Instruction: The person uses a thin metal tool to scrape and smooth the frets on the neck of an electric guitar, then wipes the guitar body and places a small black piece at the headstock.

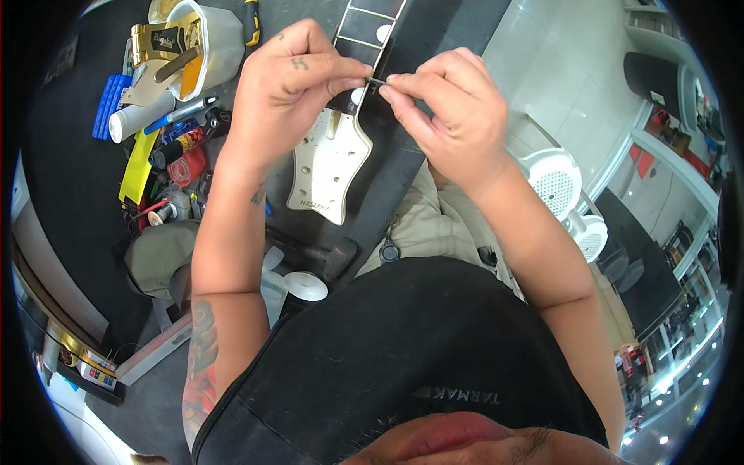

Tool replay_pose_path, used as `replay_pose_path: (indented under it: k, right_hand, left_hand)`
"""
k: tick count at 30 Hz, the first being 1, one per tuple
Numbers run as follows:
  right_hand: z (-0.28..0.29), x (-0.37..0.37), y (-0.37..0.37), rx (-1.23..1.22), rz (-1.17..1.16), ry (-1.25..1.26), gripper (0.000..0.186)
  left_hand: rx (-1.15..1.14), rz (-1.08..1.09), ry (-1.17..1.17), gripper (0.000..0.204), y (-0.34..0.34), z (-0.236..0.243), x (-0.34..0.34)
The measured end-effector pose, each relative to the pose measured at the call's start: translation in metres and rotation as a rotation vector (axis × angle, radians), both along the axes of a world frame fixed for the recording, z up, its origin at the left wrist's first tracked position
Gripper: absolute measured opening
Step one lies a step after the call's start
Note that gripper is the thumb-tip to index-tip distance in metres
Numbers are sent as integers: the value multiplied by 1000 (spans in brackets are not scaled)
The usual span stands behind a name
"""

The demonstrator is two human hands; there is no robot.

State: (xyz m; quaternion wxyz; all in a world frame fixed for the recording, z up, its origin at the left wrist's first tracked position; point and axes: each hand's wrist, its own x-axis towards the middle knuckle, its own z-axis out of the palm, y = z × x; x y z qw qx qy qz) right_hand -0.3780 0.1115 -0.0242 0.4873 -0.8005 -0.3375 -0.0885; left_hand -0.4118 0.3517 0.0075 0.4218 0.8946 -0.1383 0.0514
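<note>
Between my two hands is a short, thin dark strip or rod, its exact kind too small to tell. My left hand pinches its left end between thumb and forefinger. On the other side my right hand pinches the right end the same way. Directly beneath them lies a guitar neck with a dark fretboard, metal frets and white round inlays. Its white headstock points toward me and has several tuner holes. Part of the neck is hidden behind my left fingers.
The neck lies on a dark bench. At the left, a white plastic tub holds brass-coloured parts, beside a yellow-and-black tool handle. Near it are a white cylinder, a yellow strip and cluttered tools. A white perforated seat stands right.
</note>
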Motion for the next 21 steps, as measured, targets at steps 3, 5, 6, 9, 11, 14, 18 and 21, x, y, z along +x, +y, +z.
replay_pose_path:
  k: [3,5,6,9,11,14,18,21]
  right_hand:
    - [0,-8,-2,-5,96,-8,21]
    - [4,-16,0,10,115,3,23]
    - [5,-17,0,27,136,14,24]
    - [0,-10,1,33,85,15,23]
    - [-1,-1,1,29,6,21,21]
    - [-1,-2,-2,-3,25,10,21]
    - [5,-23,-2,27,178,14,27]
    - [6,-28,0,54,168,25,26]
  left_hand:
    - [12,-4,20,30,1,1,-19]
    - [-60,-10,90,28,6,1,-30]
    - [-63,-13,91,28,6,-1,-28]
    - [19,7,75,28,2,4,-19]
    - [-14,37,-18,29,-4,0,-6]
    - [19,4,-24,31,-1,-2,-8]
    - [-16,-9,75,28,6,4,-35]
    - [-84,-26,160,27,8,8,-42]
